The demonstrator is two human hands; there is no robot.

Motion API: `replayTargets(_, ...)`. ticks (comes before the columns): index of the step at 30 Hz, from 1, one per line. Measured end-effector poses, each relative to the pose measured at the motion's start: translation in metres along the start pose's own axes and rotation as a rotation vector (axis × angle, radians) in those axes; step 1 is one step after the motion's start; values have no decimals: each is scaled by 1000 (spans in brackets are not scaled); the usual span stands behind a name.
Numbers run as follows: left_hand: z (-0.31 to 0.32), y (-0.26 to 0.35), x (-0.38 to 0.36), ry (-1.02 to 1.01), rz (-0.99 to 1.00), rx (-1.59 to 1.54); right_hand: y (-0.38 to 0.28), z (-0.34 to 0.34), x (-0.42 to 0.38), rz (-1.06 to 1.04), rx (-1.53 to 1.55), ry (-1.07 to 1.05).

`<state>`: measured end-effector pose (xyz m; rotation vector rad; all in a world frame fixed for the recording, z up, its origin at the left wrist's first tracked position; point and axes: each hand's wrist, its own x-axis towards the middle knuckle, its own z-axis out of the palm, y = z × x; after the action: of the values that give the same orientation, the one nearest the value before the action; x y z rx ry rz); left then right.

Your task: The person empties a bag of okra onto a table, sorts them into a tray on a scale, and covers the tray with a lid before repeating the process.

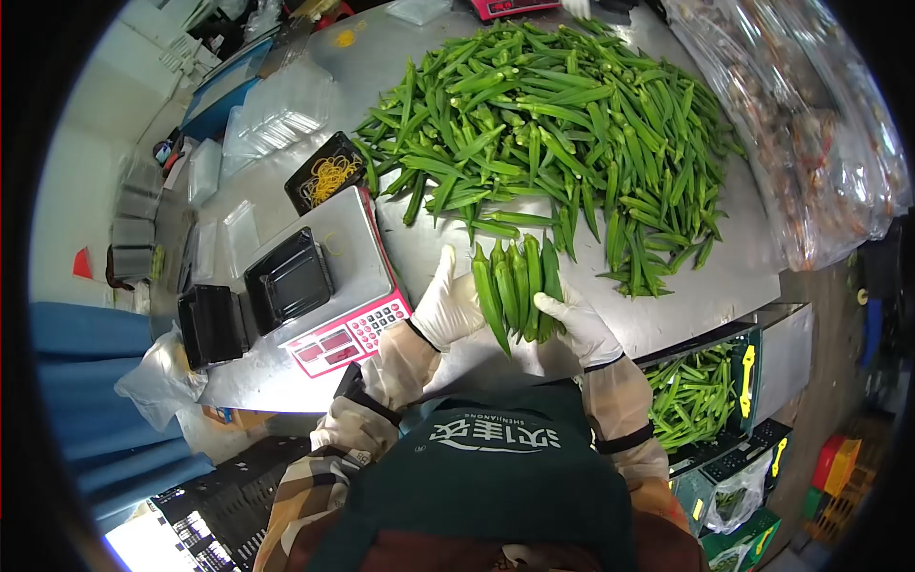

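Observation:
A row of several green okra pods (515,286) lies side by side between my two white-gloved hands, in front of the big okra pile (562,124). My right hand (579,322) grips the row from its right side, thumb over the pods. At the row's left edge is my left hand (448,307), its thumb raised and apart from the fingers, whose tips are partly hidden near the pods. Left of my hands, a black tray (289,278) rests on the pink and silver scale (335,340).
Yellow rubber bands fill a black tray (329,172) behind the scale. Another black tray (212,325) stands at the left. Clear lids (281,110) are stacked at the back left. Plastic-wrapped bundles (810,133) line the right edge. A crate of okra (746,381) sits lower right.

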<state>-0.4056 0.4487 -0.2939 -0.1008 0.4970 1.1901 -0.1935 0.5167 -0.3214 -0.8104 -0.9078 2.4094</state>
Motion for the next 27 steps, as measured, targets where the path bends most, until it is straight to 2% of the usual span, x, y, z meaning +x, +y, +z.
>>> replayTargets(2, -6, 12, -11, -43, -46, -124, 2, 6, -1, 44, 165, -35)
replayTargets(3, -9, 15, -15, 8, 11, 28, 2, 9, -3, 68, 227, -45)
replayTargets(4, -7, 19, -22, -10, -8, -5, 2, 12, -5, 93, 290, -56)
replayTargets(8, 1, 39, -47, -122, -42, -46, 7, 18, 3, 119, 308, -213)
replayTargets(14, -9, 66, -78, -158, 1, -202, -4, 82, 11, 81, 382, -241)
replayTargets(15, -10, 70, -83, -147, 12, -207, 0, 85, 16, 91, 344, -204)
replayTargets(18, -13, 79, -94, -70, 169, 111, 11, 100, 32, 107, 219, -126)
replayTargets(19, -23, 83, -97, -76, 127, 51, 10, 110, 34, 108, 173, -117)
replayTargets(22, -37, 91, -106, 44, 98, 271, 1, 136, 38, 164, 45, -113)
replayTargets(23, -32, 94, -110, -5, 62, 262, 0, 142, 39, 189, 5, -115)
replayTargets(26, -32, 96, -112, 51, 161, 342, 9, 158, 46, 96, -148, -50)
replayTargets(27, -34, 97, -111, 187, 201, 393, 10, 168, 49, 80, -209, -22)
